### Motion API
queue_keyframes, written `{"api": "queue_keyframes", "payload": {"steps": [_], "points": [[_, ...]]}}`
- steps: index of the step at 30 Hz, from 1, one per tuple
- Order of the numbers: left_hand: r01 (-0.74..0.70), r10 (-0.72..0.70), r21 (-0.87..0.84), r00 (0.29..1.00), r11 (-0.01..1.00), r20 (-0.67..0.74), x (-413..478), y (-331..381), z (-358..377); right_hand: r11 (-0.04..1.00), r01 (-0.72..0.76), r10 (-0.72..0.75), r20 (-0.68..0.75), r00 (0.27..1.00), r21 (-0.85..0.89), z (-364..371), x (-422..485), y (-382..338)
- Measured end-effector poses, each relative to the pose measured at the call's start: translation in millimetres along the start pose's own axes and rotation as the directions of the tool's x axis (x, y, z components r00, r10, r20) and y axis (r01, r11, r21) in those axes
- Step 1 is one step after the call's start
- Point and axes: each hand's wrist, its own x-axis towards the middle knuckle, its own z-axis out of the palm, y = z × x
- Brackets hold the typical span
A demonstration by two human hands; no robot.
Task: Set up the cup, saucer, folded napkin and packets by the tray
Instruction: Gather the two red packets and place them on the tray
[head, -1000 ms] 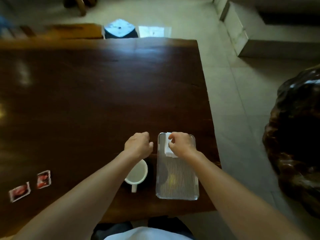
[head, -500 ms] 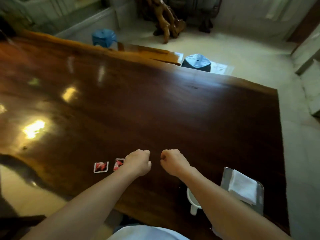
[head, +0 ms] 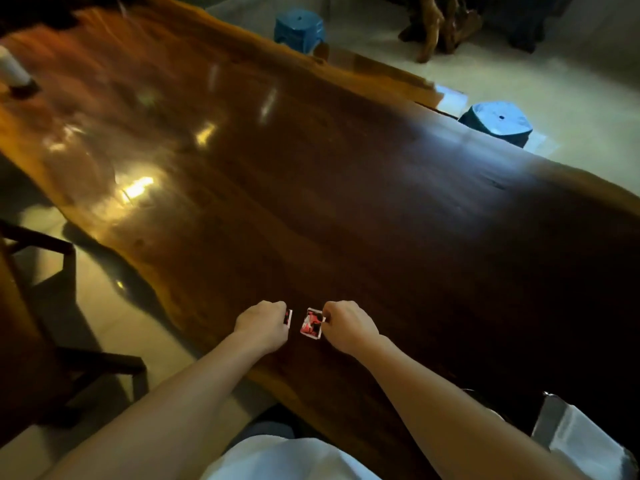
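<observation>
Two small red and white packets lie near the front edge of the dark wooden table (head: 381, 209). My left hand (head: 261, 323) covers most of the left packet (head: 288, 317), its fingers closed over it. My right hand (head: 348, 325) pinches the right edge of the right packet (head: 311, 324), which is tilted off the wood. At the lower right corner, the clear ribbed tray (head: 543, 415) holds the folded white napkin (head: 585, 441). My right forearm hides the cup and saucer.
Two blue stools (head: 299, 27) (head: 497, 123) stand beyond the table's far edge, and a carved wooden root piece (head: 440, 26) sits on the pale floor behind them. A dark chair frame (head: 65, 362) is at the left. A pale cylinder (head: 12, 69) stands at the far left of the table.
The view swung left from the tray to the packets. My right hand let go of the napkin on the tray, and both hands moved left and closed on the two packets.
</observation>
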Motion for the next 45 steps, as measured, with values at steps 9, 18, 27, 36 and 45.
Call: {"api": "queue_keyframes", "payload": {"steps": [9,18,27,36,45], "points": [[-0.092,0.090,-0.072,0.995,0.993,-0.037,51,-44,39,0.986,-0.146,0.146,-0.005,0.989,-0.078,56,52,-12],[-0.143,0.143,-0.016,0.990,0.990,-0.015,83,-58,62,0.940,-0.319,0.311,-0.086,0.947,-0.122,96,70,-19],[-0.104,0.125,-0.195,0.987,0.975,0.100,85,-48,42,0.900,-0.359,0.376,-0.025,0.926,0.246,71,53,-22],[0.062,0.201,-0.754,0.946,0.654,0.253,79,-4,-19,0.436,-0.302,0.566,0.003,0.824,0.848,10,-4,-7],[0.312,0.392,-0.901,0.821,0.300,0.415,50,49,-39,0.104,-0.074,0.584,-0.001,0.812,0.992,-15,-62,18]]}}
